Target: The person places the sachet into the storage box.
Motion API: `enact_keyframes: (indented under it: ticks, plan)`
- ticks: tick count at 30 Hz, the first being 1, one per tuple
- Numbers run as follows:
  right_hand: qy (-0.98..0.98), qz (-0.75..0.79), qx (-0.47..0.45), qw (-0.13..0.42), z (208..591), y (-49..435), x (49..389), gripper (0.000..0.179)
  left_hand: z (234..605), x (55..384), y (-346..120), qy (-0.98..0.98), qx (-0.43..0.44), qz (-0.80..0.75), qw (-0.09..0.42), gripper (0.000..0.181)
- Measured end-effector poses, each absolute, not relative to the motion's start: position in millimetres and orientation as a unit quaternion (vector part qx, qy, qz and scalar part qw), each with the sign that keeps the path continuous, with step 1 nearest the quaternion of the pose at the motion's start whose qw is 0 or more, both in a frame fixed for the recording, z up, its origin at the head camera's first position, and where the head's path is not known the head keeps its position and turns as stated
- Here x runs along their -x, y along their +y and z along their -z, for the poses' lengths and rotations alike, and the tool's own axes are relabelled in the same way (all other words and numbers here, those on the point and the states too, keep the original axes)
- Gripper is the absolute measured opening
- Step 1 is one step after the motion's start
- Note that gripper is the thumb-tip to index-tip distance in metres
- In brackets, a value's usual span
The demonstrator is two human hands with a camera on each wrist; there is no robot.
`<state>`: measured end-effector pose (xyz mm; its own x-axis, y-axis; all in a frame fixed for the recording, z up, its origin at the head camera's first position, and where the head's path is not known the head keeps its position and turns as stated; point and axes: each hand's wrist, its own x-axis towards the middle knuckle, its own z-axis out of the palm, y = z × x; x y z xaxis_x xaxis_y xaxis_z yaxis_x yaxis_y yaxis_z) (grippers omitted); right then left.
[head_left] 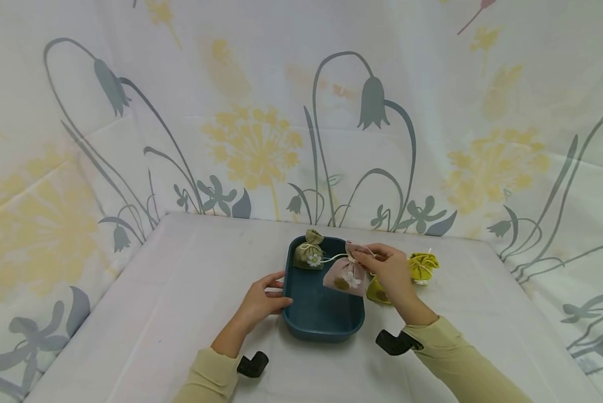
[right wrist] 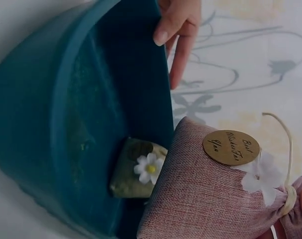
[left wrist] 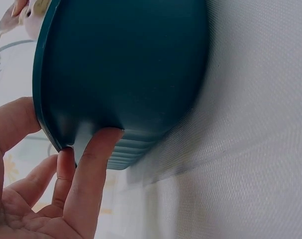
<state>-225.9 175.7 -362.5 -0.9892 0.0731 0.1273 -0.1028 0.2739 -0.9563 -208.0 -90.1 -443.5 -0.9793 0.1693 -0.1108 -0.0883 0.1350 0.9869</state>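
Observation:
My right hand point(head_left: 389, 271) pinches the gathered neck of a pink drawstring pouch point(head_left: 345, 276), holding it over the right side of a blue plastic basin point(head_left: 324, 333). A round tan tag point(right wrist: 231, 147) with writing and a white flower decorate the pouch. At the basin's left side, my left hand point(head_left: 261, 299) grips the wall, thumb over the rim and fingers outside. Inside, at the far left corner, sits an olive-green drawstring pouch point(head_left: 307, 254) with a white daisy on it.
Two yellow-green pouches lie to the right of the basin: one point(head_left: 422, 266) farther back, the other point(head_left: 378, 291) partly hidden behind my right hand. A white cloth point(head_left: 180, 313) covers the table, and a flower-patterned curtain point(head_left: 281, 84) hangs behind it.

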Motion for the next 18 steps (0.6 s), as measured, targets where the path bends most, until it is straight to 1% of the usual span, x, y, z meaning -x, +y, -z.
enact_keyframes:
  ticks: [6,14,18]
  plan:
    - [-0.798,-0.6,-0.036,0.045,359.6,158.2,235.6,0.033,443.9,208.2,-90.7,0.747,-0.026,-0.657,0.1,0.067]
    - [-0.795,-0.603,-0.052,0.03,366.6,139.8,257.0,0.027,442.8,207.7,-91.3,0.746,-0.026,-0.657,0.101,0.067]
    - [-0.791,-0.609,-0.063,-0.003,372.4,133.0,268.6,0.026,442.7,207.6,-91.2,0.746,-0.028,-0.658,0.101,0.066]
